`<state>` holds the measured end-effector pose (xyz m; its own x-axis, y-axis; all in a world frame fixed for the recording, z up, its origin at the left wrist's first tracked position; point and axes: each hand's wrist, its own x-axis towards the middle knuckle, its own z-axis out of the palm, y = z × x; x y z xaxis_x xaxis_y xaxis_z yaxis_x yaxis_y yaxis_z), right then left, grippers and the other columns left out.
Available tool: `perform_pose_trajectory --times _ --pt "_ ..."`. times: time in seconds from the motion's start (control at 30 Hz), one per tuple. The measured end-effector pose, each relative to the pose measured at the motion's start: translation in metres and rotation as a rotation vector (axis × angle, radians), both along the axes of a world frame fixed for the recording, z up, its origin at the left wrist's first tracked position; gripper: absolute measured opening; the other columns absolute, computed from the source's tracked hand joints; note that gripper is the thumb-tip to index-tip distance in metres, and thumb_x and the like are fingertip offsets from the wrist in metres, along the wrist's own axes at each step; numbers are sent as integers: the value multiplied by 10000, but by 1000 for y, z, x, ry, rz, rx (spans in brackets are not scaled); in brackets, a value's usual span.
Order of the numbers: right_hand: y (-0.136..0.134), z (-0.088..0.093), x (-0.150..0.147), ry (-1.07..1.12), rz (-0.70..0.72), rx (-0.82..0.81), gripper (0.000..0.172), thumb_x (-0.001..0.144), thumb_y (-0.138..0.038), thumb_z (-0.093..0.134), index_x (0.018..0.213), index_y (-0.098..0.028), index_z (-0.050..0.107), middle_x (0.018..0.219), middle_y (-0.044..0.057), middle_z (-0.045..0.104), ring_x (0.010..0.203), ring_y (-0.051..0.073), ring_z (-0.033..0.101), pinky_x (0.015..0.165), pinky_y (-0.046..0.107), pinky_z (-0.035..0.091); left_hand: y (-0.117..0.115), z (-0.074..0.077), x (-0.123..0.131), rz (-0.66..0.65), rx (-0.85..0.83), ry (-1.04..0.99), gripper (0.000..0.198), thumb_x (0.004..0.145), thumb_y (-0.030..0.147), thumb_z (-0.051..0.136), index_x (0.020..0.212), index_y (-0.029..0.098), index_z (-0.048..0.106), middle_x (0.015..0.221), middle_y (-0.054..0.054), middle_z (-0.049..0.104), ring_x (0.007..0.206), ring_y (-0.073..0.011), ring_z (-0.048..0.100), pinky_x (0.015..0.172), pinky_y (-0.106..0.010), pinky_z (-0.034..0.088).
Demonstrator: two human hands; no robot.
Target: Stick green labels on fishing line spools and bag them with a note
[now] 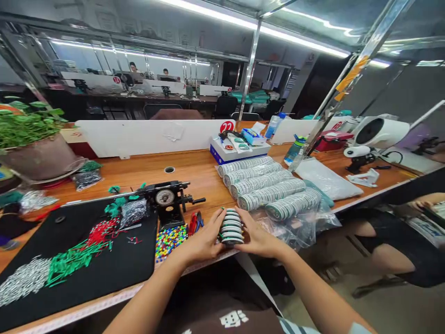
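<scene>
Head view: I log both hands clamped on one thing, a short stack of round white discs with dark green edges (232,227): left hand (210,236) on its left side, right hand (257,235) on its right. Stack sits at the near edge of the brown wood-grain worktop (203,174); I make out no wrapping on it. Done, as I judge: five long rows of similar discs in clear plastic (271,194), lying side by side beyond the right hand. Left, I judge: the held stack, not yet among them. Piles of thin green pieces (74,262) lie loose, apparently untouched.
</scene>
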<state>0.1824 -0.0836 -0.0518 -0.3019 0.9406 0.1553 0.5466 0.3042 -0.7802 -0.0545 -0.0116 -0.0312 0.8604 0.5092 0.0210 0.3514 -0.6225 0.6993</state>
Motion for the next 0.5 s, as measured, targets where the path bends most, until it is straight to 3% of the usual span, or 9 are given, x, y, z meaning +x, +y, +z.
perform_pose_trajectory --times 0.1,0.3,0.4,0.5 --pt "6 -4 3 -209 -2 25 1080 844 -363 724 1627 -124 19 1644 239 127 1572 288 76 1277 508 156 8 -3 6 -18 48 56 910 884 175 546 1640 114 44 1687 -207 2 1569 -294 17 1260 -533 188" --pt "4 -10 8 -241 18 2 1167 879 -486 709 1624 -128 -114 1670 235 21 1577 291 -11 1281 521 148 11 10 8 -35 24 109 865 918 217 541 1645 124 82 1692 -184 64 1575 -268 60 1268 -506 160" --pt "7 -9 7 -123 -4 62 1170 812 -457 783 1623 -124 7 1629 249 165 1561 309 135 1268 512 213 16 19 8 -5 9 56 851 893 263 632 1627 180 208 1668 -170 215 1563 -282 184 1266 -493 212" --pt "3 7 7 27 -38 165 1137 726 -357 833 1594 -127 136 1546 222 315 1505 289 284 1251 452 277 16 34 12 3 30 -5 899 861 288 705 1615 258 216 1627 -145 309 1525 -296 298 1253 -499 274"
